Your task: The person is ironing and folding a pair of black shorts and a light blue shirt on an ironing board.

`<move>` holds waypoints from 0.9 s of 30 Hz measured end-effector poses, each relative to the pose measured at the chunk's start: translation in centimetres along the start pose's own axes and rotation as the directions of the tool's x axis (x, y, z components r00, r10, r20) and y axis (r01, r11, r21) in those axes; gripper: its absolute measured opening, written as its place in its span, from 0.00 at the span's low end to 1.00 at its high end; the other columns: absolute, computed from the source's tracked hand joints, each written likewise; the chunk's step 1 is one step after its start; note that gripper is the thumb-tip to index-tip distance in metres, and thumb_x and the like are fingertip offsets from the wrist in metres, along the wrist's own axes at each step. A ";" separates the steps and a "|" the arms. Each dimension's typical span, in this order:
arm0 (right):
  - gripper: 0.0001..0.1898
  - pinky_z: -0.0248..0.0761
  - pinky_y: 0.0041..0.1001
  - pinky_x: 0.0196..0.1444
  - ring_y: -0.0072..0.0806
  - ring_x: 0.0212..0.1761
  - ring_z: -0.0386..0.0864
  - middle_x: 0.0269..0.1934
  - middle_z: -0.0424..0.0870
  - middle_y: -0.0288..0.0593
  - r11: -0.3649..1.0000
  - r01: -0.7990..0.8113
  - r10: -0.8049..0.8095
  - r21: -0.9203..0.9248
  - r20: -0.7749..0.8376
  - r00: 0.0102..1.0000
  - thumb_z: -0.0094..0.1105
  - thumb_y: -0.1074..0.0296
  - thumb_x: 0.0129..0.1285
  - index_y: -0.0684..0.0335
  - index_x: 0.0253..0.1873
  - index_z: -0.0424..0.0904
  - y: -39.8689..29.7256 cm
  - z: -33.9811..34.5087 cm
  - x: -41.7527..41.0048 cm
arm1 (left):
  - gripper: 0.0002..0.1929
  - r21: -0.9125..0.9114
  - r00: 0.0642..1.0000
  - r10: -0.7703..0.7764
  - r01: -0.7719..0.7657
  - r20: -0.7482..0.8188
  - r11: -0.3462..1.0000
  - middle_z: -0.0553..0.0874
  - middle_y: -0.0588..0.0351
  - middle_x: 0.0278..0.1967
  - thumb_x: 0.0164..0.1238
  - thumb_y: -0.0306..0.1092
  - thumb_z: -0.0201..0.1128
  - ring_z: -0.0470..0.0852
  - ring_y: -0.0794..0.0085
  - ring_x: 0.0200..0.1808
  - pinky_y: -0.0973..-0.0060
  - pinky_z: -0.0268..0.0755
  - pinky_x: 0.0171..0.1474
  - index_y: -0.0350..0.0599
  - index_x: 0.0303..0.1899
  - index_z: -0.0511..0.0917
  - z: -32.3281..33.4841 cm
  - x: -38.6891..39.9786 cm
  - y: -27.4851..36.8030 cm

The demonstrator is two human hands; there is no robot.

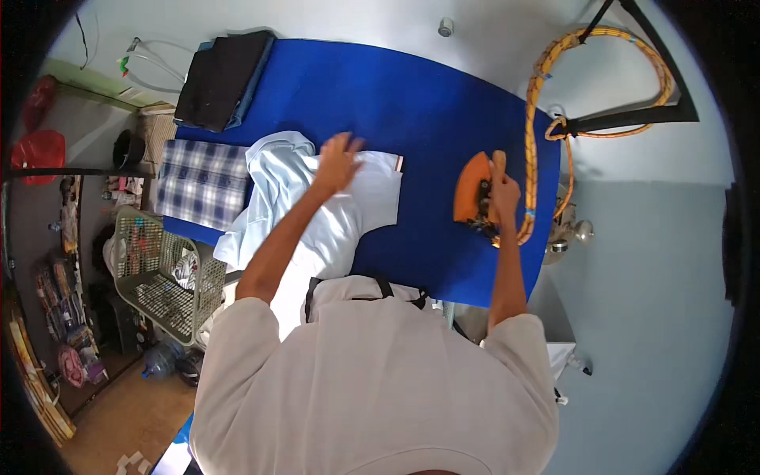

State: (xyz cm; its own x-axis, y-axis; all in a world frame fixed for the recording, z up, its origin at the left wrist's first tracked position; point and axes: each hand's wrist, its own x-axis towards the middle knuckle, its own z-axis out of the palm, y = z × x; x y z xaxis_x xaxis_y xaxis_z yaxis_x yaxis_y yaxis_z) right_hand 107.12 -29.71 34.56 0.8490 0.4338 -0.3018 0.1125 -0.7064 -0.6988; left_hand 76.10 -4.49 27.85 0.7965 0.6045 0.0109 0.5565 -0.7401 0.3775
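Note:
A light blue garment [332, 231] lies partly bunched over the blue-covered table [380, 83], with one flat part spread to the right. Above that flat part is my left hand [339, 161], fingers apart and slightly blurred; whether it touches the cloth is unclear. To the right, my right hand [504, 193] grips the handle of an orange clothes iron [472, 187], apart from the garment. A thick yellow hose or wrapped cord [531, 130] runs down to the iron.
A blue-and-white checked folded cloth [202, 184] lies left of the garment. Behind it is a stack of dark folded clothes [222, 83]. A green plastic basket [172, 279] stands beyond the table's left edge. The cord hangs from a black bracket [635, 116] at the upper right.

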 end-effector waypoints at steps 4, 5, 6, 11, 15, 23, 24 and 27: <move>0.31 0.74 0.27 0.23 0.25 0.22 0.81 0.20 0.75 0.38 0.993 0.080 -0.090 0.091 0.113 0.989 0.61 0.38 0.66 0.68 0.48 0.84 -2.6 3.2 -3.3 | 0.28 0.177 0.997 -0.022 0.008 0.081 0.984 0.81 0.42 0.55 0.71 0.57 0.57 0.76 0.49 0.61 0.51 0.63 0.64 0.38 0.53 0.75 -2.6 -1.1 -4.9; 0.30 0.74 0.27 0.24 0.25 0.22 0.81 0.20 0.75 0.38 0.983 0.183 -0.186 0.031 0.118 0.976 0.61 0.40 0.67 0.68 0.49 0.84 -3.0 4.5 -3.7 | 0.26 0.168 0.987 -0.013 -0.015 0.161 0.986 0.84 0.42 0.51 0.72 0.56 0.57 0.78 0.49 0.58 0.51 0.63 0.63 0.37 0.50 0.76 -2.4 -0.9 -5.8; 0.28 0.74 0.28 0.24 0.25 0.21 0.81 0.20 0.75 0.39 0.961 0.276 -0.270 -0.032 0.130 0.954 0.61 0.42 0.68 0.68 0.50 0.83 -3.0 6.1 -4.4 | 0.26 0.164 0.987 -0.015 -0.012 0.157 0.986 0.84 0.42 0.51 0.72 0.56 0.57 0.78 0.49 0.58 0.51 0.63 0.63 0.37 0.50 0.76 -2.3 -0.6 -6.1; 0.27 0.69 0.51 0.60 0.67 0.59 0.74 0.50 0.77 0.70 0.920 0.380 -0.336 -0.096 0.307 0.890 0.56 0.51 0.69 0.68 0.63 0.74 -9.2 11.9 -12.1 | 0.20 0.155 0.981 -0.057 0.028 0.184 0.988 0.87 0.44 0.43 0.73 0.52 0.56 0.81 0.51 0.54 0.52 0.65 0.60 0.41 0.44 0.78 -2.9 -1.0 -7.3; 0.29 0.72 0.51 0.57 0.65 0.54 0.78 0.50 0.79 0.71 0.851 0.500 -0.422 -0.164 0.354 0.835 0.55 0.48 0.70 0.71 0.61 0.75 -10.3 15.6 -13.2 | 0.14 0.116 0.999 -0.013 0.018 -0.045 0.993 0.87 0.47 0.39 0.74 0.45 0.55 0.82 0.54 0.51 0.53 0.65 0.59 0.44 0.43 0.79 -2.2 -1.6 -8.1; 0.26 0.75 0.49 0.50 0.63 0.47 0.82 0.44 0.84 0.67 0.833 0.513 -0.404 -0.206 0.407 0.819 0.56 0.51 0.71 0.72 0.58 0.76 -13.6 16.1 -10.8 | 0.12 0.018 0.992 -0.069 0.071 -0.109 0.997 0.85 0.52 0.40 0.73 0.43 0.57 0.82 0.57 0.49 0.56 0.66 0.56 0.46 0.40 0.81 -3.4 -2.3 -8.7; 0.25 0.75 0.48 0.50 0.63 0.49 0.81 0.45 0.84 0.67 0.803 0.583 -0.469 -0.124 0.472 0.747 0.55 0.53 0.71 0.72 0.58 0.76 -14.2 16.4 -11.7 | 0.12 0.017 0.991 -0.075 0.078 -0.110 0.997 0.85 0.52 0.40 0.73 0.43 0.57 0.82 0.57 0.49 0.56 0.66 0.56 0.46 0.40 0.81 -3.4 -2.5 -8.6; 0.23 0.74 0.47 0.54 0.62 0.54 0.79 0.49 0.82 0.68 0.787 0.617 -0.515 0.006 0.557 0.651 0.55 0.55 0.72 0.71 0.59 0.77 -15.6 18.8 -12.0 | 0.11 0.037 0.984 -0.051 0.058 -0.173 0.998 0.84 0.53 0.41 0.72 0.43 0.59 0.81 0.59 0.51 0.57 0.66 0.56 0.46 0.40 0.81 -3.8 -2.8 -7.8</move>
State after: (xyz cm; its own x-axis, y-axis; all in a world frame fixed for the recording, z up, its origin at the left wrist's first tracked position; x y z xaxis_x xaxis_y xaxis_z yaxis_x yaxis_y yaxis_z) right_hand 85.44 -13.38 36.90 0.2071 0.9580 -0.1981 0.6090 -0.2848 -0.7403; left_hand 68.63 0.75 28.36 0.7142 0.6832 0.1523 0.6100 -0.7142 0.3432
